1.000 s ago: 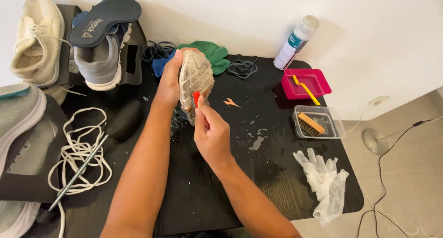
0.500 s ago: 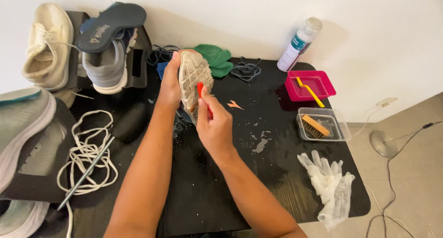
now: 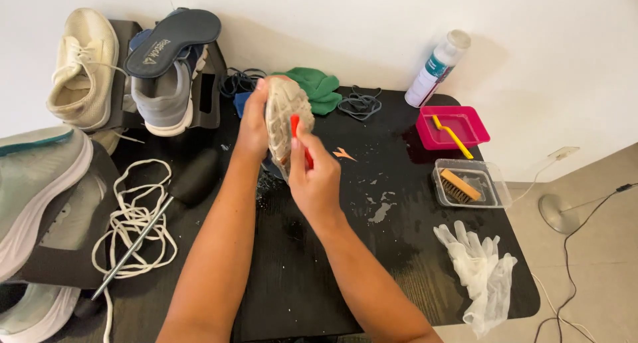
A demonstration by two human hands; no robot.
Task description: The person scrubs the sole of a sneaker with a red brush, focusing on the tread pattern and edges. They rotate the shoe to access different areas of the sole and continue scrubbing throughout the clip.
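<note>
table (image 3: 412, 263): matt black wood grain | gloves (image 3: 480, 271): thin translucent plastic | tray (image 3: 465, 120): glossy pink plastic

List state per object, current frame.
Shoe: sole toward camera, held up by left hand.
Red brush: gripped in right hand, against sole.
Spray bottle: upright, capped.
Gloves: crumpled, unworn.
White laces: loose, unthreaded.

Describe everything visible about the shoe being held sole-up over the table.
The shoe is held above the black table with its pale, grimy, patterned rubber sole facing the camera, toe pointing away. The left hand grips its left side; the right hand presses a red-handled brush against the sole. Its upper is hidden.
</note>
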